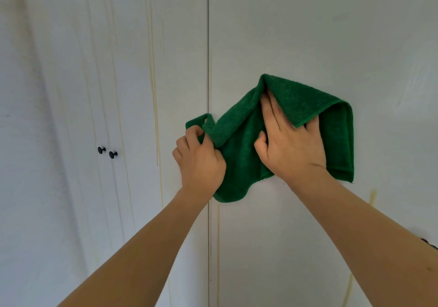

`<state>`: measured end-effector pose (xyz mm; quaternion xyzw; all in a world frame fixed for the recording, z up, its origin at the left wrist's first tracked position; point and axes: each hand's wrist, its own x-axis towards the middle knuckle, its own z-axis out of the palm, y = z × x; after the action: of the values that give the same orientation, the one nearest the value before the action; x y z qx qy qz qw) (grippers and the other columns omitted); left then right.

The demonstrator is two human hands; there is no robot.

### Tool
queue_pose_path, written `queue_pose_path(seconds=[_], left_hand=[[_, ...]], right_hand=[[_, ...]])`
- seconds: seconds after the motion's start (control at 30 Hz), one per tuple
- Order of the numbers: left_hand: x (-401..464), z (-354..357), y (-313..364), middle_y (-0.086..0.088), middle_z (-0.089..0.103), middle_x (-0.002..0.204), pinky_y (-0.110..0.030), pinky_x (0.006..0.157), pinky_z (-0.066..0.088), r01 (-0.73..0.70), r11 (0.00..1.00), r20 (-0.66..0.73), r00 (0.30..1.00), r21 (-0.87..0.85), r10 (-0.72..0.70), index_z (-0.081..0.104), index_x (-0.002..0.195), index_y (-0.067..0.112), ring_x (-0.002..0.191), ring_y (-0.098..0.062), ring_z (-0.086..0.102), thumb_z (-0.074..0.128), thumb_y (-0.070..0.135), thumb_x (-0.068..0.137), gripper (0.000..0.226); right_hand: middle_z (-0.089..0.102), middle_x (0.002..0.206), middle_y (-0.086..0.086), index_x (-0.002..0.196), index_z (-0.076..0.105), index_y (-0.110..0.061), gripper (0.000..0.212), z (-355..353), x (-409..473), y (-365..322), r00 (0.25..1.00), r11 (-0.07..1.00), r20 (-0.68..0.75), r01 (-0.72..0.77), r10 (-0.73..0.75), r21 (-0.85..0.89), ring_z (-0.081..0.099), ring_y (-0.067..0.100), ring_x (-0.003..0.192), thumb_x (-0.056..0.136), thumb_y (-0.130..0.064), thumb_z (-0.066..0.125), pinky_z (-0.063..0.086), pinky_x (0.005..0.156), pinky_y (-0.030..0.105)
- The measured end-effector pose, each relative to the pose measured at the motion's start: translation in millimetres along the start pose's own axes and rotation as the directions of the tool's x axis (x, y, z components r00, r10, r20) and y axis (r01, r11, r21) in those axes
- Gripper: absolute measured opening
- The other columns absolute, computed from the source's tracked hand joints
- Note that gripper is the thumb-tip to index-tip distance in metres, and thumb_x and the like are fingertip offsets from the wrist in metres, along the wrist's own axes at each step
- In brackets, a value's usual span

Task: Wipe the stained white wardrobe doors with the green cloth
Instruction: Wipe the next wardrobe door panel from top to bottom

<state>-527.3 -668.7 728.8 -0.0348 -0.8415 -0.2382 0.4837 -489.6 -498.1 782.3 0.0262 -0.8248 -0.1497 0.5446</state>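
Green cloth (239, 155), one only, lies crumpled against the right wardrobe door (308, 34). At its 3 o'clock the right hand (292, 150) presses flat, fingers straight and close together; at 9 o'clock the left hand (200, 162) pinches a fold. Better to smooth the cloth first, then stroke downward along the yellowish drips (152, 88). Two black knobs (107, 152) sit at 9 o'clock, well apart.

cloth (239, 145): green terry, looped nubby pile, matt, stitched hem
doors (308, 34): white painted panels, smooth, matt, yellowish streaks
knobs (101, 150): black, smooth, slight sheen
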Motion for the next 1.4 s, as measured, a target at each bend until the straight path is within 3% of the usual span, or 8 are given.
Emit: queue_pose_path(seconds=[0.43,0.6,0.83,0.97,1.1,1.2,1.27,1.4], left_hand=[[-11.4,-9.3,4.6,-0.007,0.034,0.145,-0.041,0.112,0.019,0.119,0.977,0.145,0.985,-0.174,-0.094,0.054,0.134,0.017,0.13,-0.031,0.028,0.047,0.007,0.091,0.045],[20.5,-30.7,46.5,0.005,0.034,0.123,-0.046,0.108,0.041,0.489,0.677,0.399,0.866,-0.55,-0.302,0.053,0.113,0.017,0.122,-0.028,0.043,0.04,0.004,0.082,0.036],[38.9,-29.4,58.7,-0.008,0.028,0.155,-0.027,0.114,0.022,0.319,0.807,0.204,0.947,-0.498,-0.248,0.013,0.161,0.011,0.142,-0.025,0.028,0.048,0.006,0.09,0.079],[35.3,-23.1,50.4,-0.011,0.051,0.135,-0.042,0.105,0.046,0.279,0.784,0.12,0.959,-0.554,-0.257,0.035,0.149,0.005,0.124,-0.028,0.051,0.043,0.01,0.082,0.068],[19.9,-18.3,51.1,-0.003,0.062,0.094,-0.018,0.074,0.046,0.152,0.765,-0.003,0.98,-0.626,-0.197,0.057,0.118,0.007,0.083,-0.009,0.059,0.04,-0.001,0.087,0.036],[46.1,-15.5,61.5,-0.008,0.059,0.135,-0.026,0.105,0.042,-0.067,0.801,-0.064,0.997,-0.594,0.036,0.052,0.137,0.01,0.124,-0.012,0.054,0.048,0.012,0.1,0.038],[66.7,-6.9,62.6,-0.012,0.027,0.164,-0.032,0.125,0.017,-0.202,0.84,-0.064,0.978,-0.504,0.197,0.031,0.156,0.008,0.152,-0.023,0.022,0.047,0.017,0.104,0.055],[48.8,28.0,44.5,-0.013,0.012,0.168,-0.038,0.127,0.004,-0.236,0.858,-0.156,0.971,-0.456,0.184,0.018,0.16,0.01,0.156,-0.029,0.005,0.046,0.017,0.103,0.064]], right_hand=[[0.026,0.162,0.004,0.157,0.019,-0.011,0.068,-0.1,0.5,-0.6,1.0,1.0,-0.003,0.0,0.0,-0.001,0.035,0.033,0.139,0.095,-0.034,0.034,0.024,0.111,0.056],[0.032,0.159,0.007,0.155,0.023,-0.009,0.067,0.6,0.6,0.5,1.0,1.0,-0.016,0.003,-0.003,-0.004,0.036,0.034,0.137,0.094,-0.034,0.037,0.022,0.109,0.055],[0.038,0.155,0.009,0.152,0.032,-0.006,0.065,1.8,0.4,0.8,0.997,1.0,-0.072,0.018,-0.019,-0.016,0.041,0.033,0.134,0.094,-0.033,0.038,0.026,0.108,0.055],[0.036,0.156,0.009,0.153,0.029,-0.006,0.065,4.6,0.1,1.7,0.997,0.999,-0.073,0.017,-0.019,-0.033,0.04,0.034,0.135,0.094,-0.034,0.038,0.023,0.11,0.055],[0.038,0.155,0.009,0.152,0.032,-0.006,0.065,2.3,1.1,1.7,0.998,1.0,-0.067,0.013,-0.014,-0.022,0.04,0.034,0.135,0.093,-0.033,0.039,0.025,0.109,0.055],[0.044,0.149,0.013,0.144,0.041,-0.004,0.057,1.6,0.9,1.5,0.997,1.0,-0.07,0.029,-0.029,-0.009,0.043,0.035,0.131,0.094,-0.031,0.038,0.028,0.107,0.055],[0.049,0.144,0.013,0.141,0.043,-0.004,0.053,2.0,0.6,1.5,0.996,0.999,-0.081,0.032,-0.033,-0.017,0.045,0.035,0.129,0.096,-0.03,0.036,0.032,0.106,0.054],[0.035,0.156,0.009,0.154,0.027,-0.007,0.059,3.2,1.1,3.7,0.996,0.997,-0.078,0.044,-0.049,-0.06,0.038,0.034,0.136,0.101,-0.034,0.029,0.026,0.108,0.056]])
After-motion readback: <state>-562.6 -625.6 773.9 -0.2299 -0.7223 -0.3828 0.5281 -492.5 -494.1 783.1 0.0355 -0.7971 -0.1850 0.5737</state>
